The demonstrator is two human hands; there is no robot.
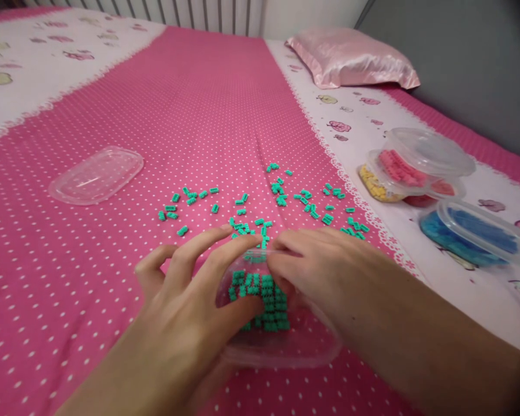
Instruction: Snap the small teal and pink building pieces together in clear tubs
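A clear plastic container sits in front of me, with green toy building bricks packed in rows inside it. My left hand arches over its left side, fingers spread, the thumb dipping inside by the bricks and the index fingertip near the far rim. On the other side, my right hand is closed, its fingers curled at the far right of the rim. Whatever those fingers pinch is hidden. Just beyond the container, loose green bricks are scattered over the bedspread.
A clear lid lies at left on the pink dotted bedspread. To the right stand lidded containers with pink bricks, yellow bricks and blue bricks. A satin pillow rests at the far right.
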